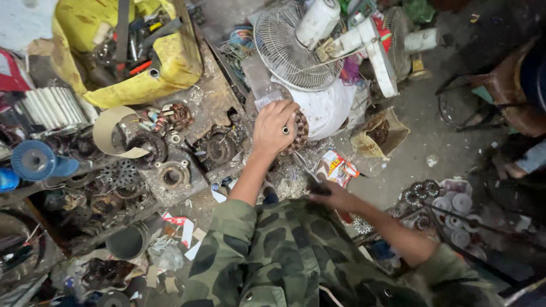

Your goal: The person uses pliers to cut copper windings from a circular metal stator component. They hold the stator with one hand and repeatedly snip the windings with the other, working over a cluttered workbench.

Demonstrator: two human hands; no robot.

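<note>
The left hand is closed over a copper-wound stator beside the white fan; the right hand clasps a dark tool. Steady the stator firmly before working the tool

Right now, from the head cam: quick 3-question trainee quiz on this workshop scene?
1. True or false: the left hand rests on a motor stator with copper windings.
2. What does the right hand grip? A) a dark tool handle B) a fan blade C) a blue spool
3. What stands just beyond the stator?

Key:
1. True.
2. A; its working end is hidden.
3. A white fan with a wire guard, lying among parts.
</note>
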